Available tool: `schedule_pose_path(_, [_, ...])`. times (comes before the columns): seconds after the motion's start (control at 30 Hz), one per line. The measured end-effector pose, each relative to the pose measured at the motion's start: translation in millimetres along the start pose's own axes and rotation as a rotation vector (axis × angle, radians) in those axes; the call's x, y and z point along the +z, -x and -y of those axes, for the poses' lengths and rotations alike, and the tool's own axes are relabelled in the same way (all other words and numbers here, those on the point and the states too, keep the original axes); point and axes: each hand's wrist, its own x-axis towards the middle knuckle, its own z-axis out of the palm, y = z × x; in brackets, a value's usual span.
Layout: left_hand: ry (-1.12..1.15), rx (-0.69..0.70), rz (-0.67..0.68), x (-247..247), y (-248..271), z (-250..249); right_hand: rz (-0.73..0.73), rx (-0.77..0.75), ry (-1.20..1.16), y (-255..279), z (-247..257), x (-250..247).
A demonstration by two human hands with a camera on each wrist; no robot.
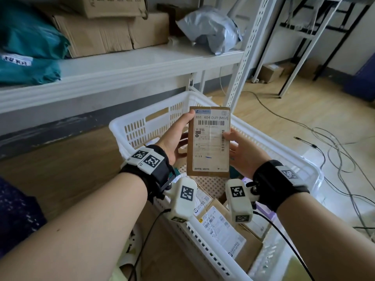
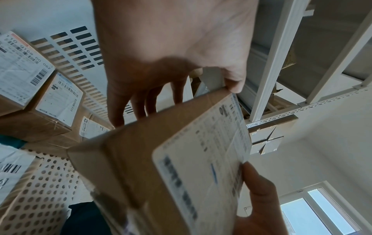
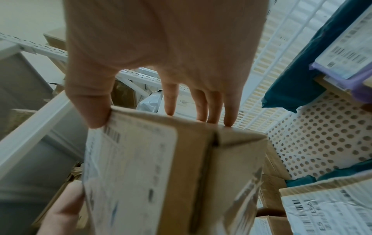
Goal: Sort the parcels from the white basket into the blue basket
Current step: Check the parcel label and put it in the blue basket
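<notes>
Our left hand [image 1: 174, 138] grips the left edge of a small cardboard parcel [image 1: 209, 142], thumb on the labelled face near its top corner and fingers curled behind. Our right hand [image 1: 241, 151] holds the opposite edge the same way, thumb on the label's right margin; in the right wrist view the fingers [image 3: 201, 108] lie along the parcel's back edge. Between the two hands the parcel stands upright at the centre of the head view, its white shipping label [image 1: 211, 138] facing us, with a barcode and the line "891 K04 D39 [M02]" at the top.

The parcel is held above the white basket [image 1: 142, 126], whose slotted walls fill the middle and lower right of the frame. Inside it, lower in the frame, lie more labelled cardboard boxes [image 1: 227, 234], and the left wrist view shows others [image 2: 40, 98] against the basket wall.

Behind the basket, across the upper left, a white shelf [image 1: 121, 67] carries large cardboard cartons [image 1: 111, 35], teal mailer bags [image 1: 30, 47] and a grey poly bag [image 1: 211, 29]. Cables [image 1: 324, 138] trail over the wooden floor at right.
</notes>
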Motion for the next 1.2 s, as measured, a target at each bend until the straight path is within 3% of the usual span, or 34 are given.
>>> schedule_pose_path(0.5, [-0.011,0.004,0.017,-4,-6,-1,-0.014,-0.001,0.048,1,1,5])
schedule_pose_path(0.67, [-0.056,0.033,-0.014,-13,18,-23,-0.065,0.011,0.008,4,12,27])
schedule_pose_path(0.8, [-0.116,0.073,-0.022,-55,60,-51,-0.016,0.028,0.003,5,27,73])
schedule_pose_path(1.2, [-0.005,0.247,-0.389,-220,208,-80,0.332,0.036,0.147,26,30,294])
